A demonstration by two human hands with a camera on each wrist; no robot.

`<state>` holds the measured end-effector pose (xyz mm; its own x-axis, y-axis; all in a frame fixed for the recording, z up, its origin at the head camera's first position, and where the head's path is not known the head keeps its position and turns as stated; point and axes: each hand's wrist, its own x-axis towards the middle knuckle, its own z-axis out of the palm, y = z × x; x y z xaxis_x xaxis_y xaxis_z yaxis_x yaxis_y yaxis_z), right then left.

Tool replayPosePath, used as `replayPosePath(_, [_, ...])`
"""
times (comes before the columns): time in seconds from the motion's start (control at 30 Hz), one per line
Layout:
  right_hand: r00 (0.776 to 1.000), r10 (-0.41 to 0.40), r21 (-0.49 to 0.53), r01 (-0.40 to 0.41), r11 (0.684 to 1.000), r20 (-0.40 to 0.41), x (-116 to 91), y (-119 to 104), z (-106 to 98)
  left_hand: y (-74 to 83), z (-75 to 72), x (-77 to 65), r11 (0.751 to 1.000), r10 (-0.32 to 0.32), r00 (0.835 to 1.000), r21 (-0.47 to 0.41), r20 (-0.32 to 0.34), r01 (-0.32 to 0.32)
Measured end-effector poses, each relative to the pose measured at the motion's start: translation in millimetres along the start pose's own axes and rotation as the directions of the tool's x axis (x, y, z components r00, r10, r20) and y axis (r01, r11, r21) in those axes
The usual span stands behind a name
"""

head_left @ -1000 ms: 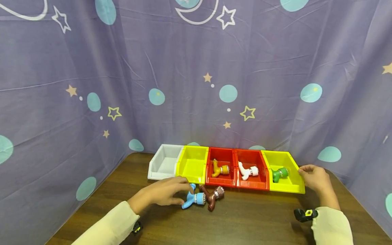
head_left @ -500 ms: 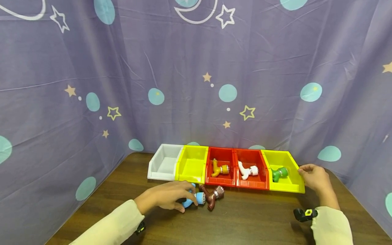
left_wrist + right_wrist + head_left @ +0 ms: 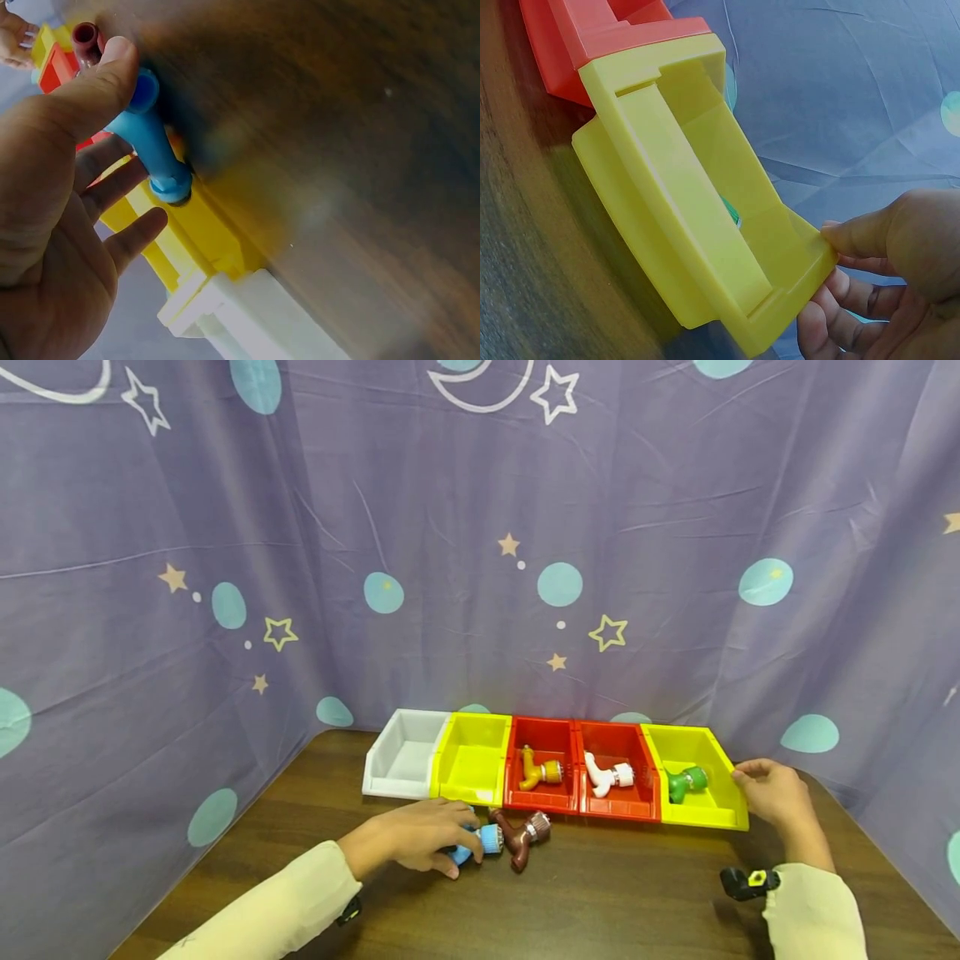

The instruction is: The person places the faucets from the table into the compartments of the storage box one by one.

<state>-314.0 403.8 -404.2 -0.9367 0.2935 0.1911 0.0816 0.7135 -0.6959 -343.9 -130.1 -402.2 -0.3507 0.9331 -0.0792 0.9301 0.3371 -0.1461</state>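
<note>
My left hand [image 3: 423, 837] is over a light-blue toy-like tap [image 3: 491, 840] on the table, thumb at the near side and fingers curled over it. In the left wrist view, the thumb lies by the blue tap's open mouth [image 3: 146, 90] and the fingers reach behind its body. Right beside it lies a brown tap [image 3: 521, 837]. My right hand [image 3: 776, 793] pinches the side rim of the rightmost yellow bin [image 3: 697, 172], thumb inside and fingers outside. A green tap [image 3: 686, 783] lies in that bin.
To its left stand two red bins [image 3: 618, 812], one with a white tap [image 3: 609, 775], the other with a mustard-yellow tap [image 3: 540, 770]. Another yellow bin [image 3: 471, 756] and a white bin [image 3: 405, 760] end the row. A patterned curtain [image 3: 450, 527] hangs behind the wooden table [image 3: 600, 902].
My left hand has moved a little to the right, its fingers coming over the blue tap. My right hand stays at the yellow bin's rim.
</note>
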Motion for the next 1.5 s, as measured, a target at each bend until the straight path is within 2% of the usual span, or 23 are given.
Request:
replayPosePath(0.13, [1.000,0.007,0.017,-0.007,1.000,0.011,-1.0,1.2,0.7,3.0,-1.5,-0.2,1.000,-0.003,1.000,0.017,0.003,0.003])
replayPosePath(0.33, [1.000,0.007,0.017,-0.007,1.000,0.007,-0.4,-0.3,-0.6,10.7,-7.2,0.2,0.996,0.029,0.999,0.090,-0.021,-0.027])
replayPosePath(0.47, [1.000,0.007,0.006,-0.007,1.000,0.003,-0.1,-0.3,0.2,13.0,-16.2,1.4,0.989,0.045,0.998,0.145,-0.042,-0.039])
replayPosePath(0.6, [1.000,0.014,0.001,-0.014,1.000,0.004,0.2,-1.0,-0.4,9.6,-28.9,2.6,0.985,0.029,0.999,0.174,-0.042,-0.022])
replayPosePath(0.93, [1.000,-0.019,-0.013,0.019,1.000,0.001,-0.2,0.6,-1.0,-12.0,-47.7,8.2,0.985,-0.040,0.998,0.163,-0.058,0.049])
replayPosePath(1.1, [1.000,-0.025,-0.016,0.025,1.000,-0.006,0.0,0.7,-2.0,-29.3,-45.5,16.1,0.985,-0.098,0.990,0.133,-0.104,0.112])
replayPosePath(1.27, [1.000,-0.021,-0.014,0.021,1.000,-0.002,0.2,2.0,-1.4,-50.2,-39.8,25.4,0.982,-0.131,0.982,0.118,-0.139,0.148])
replayPosePath(1.5, [1.000,-0.003,0.010,0.003,1.000,-0.005,0.6,3.0,0.0,-69.1,-35.2,36.3,0.977,-0.203,0.971,0.047,-0.123,0.210])
